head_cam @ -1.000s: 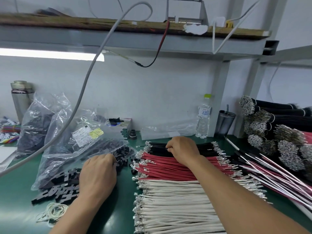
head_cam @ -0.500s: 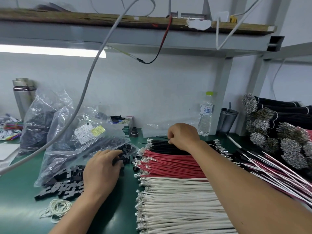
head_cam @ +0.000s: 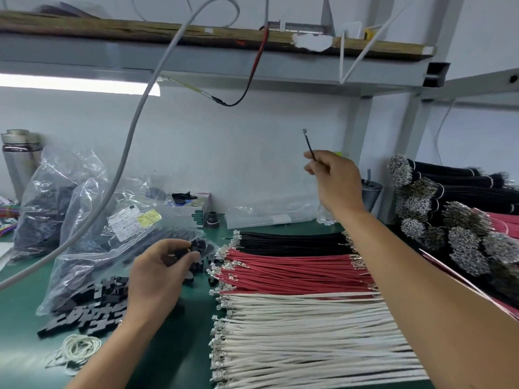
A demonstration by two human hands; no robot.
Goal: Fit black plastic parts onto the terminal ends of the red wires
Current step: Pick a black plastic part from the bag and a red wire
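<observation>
The right hand (head_cam: 335, 182) pinches one thin black wire (head_cam: 309, 146) with a shiny metal tip, held up high. The left hand (head_cam: 157, 272) grips one small black plastic part (head_cam: 196, 246). Smooth red wires (head_cam: 295, 269) lie flat on the green table (head_cam: 179, 346), between black ones and white ones.

Right hand (head_cam: 335, 181) pinches a black wire (head_cam: 309, 145) aloft; left hand (head_cam: 160, 273) holds black plastic part (head_cam: 195, 245).
</observation>
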